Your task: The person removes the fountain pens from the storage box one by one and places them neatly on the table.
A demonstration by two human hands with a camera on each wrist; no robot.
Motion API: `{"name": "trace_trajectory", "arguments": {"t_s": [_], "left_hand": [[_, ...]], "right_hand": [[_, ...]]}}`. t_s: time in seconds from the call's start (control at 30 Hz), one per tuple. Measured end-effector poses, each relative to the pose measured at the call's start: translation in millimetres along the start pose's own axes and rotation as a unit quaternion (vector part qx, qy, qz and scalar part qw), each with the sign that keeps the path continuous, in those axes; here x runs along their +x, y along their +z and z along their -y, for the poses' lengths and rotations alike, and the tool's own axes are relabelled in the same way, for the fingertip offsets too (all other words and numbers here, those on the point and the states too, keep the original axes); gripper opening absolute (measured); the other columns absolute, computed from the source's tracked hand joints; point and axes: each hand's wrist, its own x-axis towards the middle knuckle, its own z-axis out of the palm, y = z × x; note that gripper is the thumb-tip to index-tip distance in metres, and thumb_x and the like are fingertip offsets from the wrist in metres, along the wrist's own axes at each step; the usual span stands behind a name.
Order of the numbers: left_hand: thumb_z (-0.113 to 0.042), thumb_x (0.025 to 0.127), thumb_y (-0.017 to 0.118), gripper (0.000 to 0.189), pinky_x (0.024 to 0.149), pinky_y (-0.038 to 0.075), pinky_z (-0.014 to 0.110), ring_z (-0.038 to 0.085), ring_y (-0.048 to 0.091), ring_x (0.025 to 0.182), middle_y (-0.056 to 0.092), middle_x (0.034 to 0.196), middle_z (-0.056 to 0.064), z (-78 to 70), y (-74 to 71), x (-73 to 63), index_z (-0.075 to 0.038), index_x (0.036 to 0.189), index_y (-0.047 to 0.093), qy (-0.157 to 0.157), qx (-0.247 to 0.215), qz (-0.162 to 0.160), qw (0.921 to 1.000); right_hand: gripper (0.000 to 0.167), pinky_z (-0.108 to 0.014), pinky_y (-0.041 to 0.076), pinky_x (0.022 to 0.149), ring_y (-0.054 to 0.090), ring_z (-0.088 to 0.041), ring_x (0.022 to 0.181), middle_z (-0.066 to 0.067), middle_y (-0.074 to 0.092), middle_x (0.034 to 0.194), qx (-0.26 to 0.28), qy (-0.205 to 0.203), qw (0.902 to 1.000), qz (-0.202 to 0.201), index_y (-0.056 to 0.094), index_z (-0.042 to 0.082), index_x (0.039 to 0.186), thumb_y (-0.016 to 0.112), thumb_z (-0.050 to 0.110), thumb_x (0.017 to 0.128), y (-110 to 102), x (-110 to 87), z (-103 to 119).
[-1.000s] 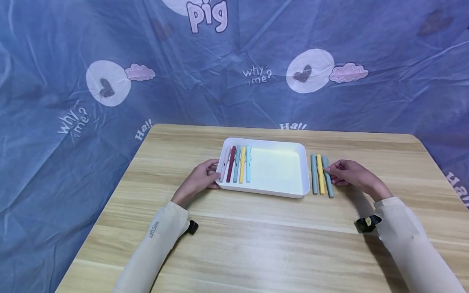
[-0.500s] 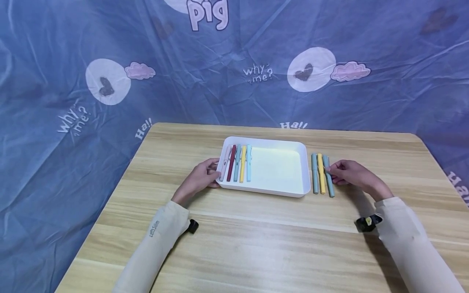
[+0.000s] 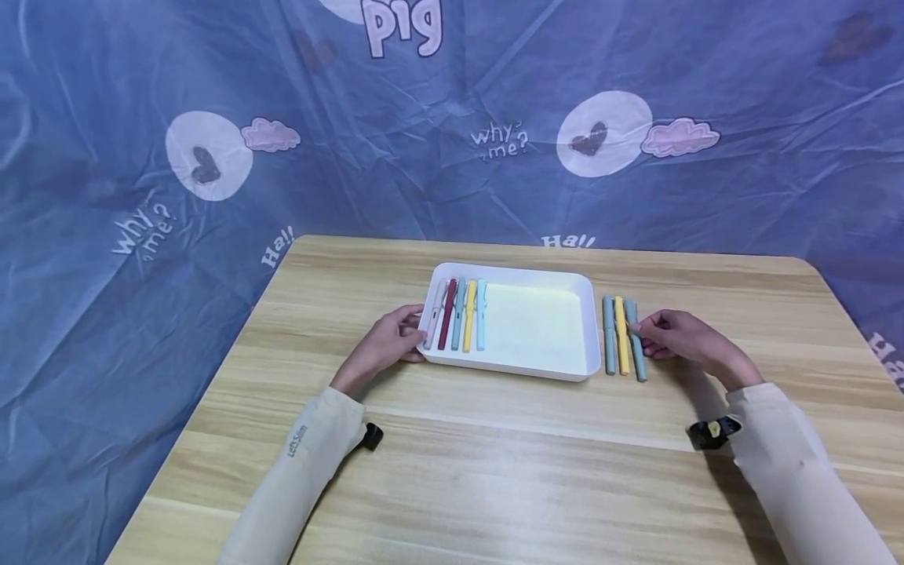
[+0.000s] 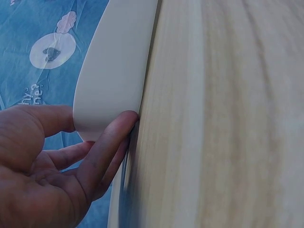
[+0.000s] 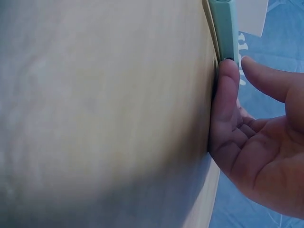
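Observation:
A white tray stands on the table with several capped pens side by side along its left end: pink, dark red, teal, yellow and light blue. My left hand grips the tray's left front corner, thumb at the rim, other fingers against the outer wall. Right of the tray, two teal pens and a yellow pen lie in a row. My right hand holds the rightmost teal pen by its right side, the pen lying slightly slanted. In the right wrist view, fingertips meet this pen; their far side is hidden.
The wooden table stretches in front of the tray and to both sides. Behind its far edge hangs a blue printed cloth. A small black device sits at the right wrist, another at the left.
The view has shifted slightly. The rightmost teal pen seems a touch straighter beside the yellow one, the right hand staying at it. The left hand and the tray have not moved.

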Motion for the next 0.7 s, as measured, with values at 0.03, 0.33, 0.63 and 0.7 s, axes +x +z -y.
{"name": "trace_trajectory", "arguments": {"t_s": [0.03, 0.33, 0.63, 0.7], "left_hand": [[0.002, 0.102, 0.056, 0.057, 0.081, 0.067, 0.034, 0.036, 0.065, 0.116, 0.055, 0.136, 0.026, 0.2, 0.1, 0.2, -0.001, 0.157, 0.04, 0.003, -0.001, 0.001, 1.0], [0.003, 0.102, 0.056, 0.057, 0.081, 0.067, 0.035, 0.037, 0.065, 0.116, 0.056, 0.135, 0.026, 1.0, -0.4, 0.6, -0.001, 0.157, 0.04, 0.015, 0.0, 0.001, 0.9999], [0.001, 0.103, 0.056, 0.057, 0.081, 0.067, 0.034, 0.036, 0.065, 0.115, 0.055, 0.136, 0.025, -0.2, -0.1, -0.2, -0.002, 0.157, 0.041, 0.009, 0.006, 0.0, 0.9999], [0.001, 0.103, 0.056, 0.057, 0.081, 0.067, 0.034, 0.036, 0.065, 0.115, 0.056, 0.136, 0.025, 0.0, 0.0, -0.8, -0.002, 0.157, 0.041, 0.007, 0.007, 0.0, 1.0]], "right_hand": [[0.047, -0.025, 0.062, 0.076, 0.061, -0.016, 0.09, -0.013, 0.061, 0.106, -0.001, 0.0, 1.0, -0.001, 0.046, -0.015, 0.124, 0.049, 0.029, 0.112, 0.3, -0.5, 0.8], [0.05, -0.026, 0.062, 0.076, 0.061, -0.018, 0.091, -0.013, 0.06, 0.106, 0.0, -0.001, 1.0, -0.001, 0.047, -0.014, 0.123, 0.051, 0.033, 0.111, 0.2, -3.3, 5.6], [0.051, -0.026, 0.062, 0.077, 0.061, -0.018, 0.092, -0.013, 0.06, 0.108, 0.0, 0.002, 1.0, -0.002, 0.046, -0.014, 0.124, 0.051, 0.035, 0.111, 1.4, -2.6, 4.0], [0.051, -0.027, 0.062, 0.077, 0.061, -0.019, 0.092, -0.013, 0.06, 0.108, 0.001, 0.0, 1.0, 0.0, 0.046, -0.014, 0.124, 0.051, 0.035, 0.111, 1.5, -2.7, 3.9]]}}
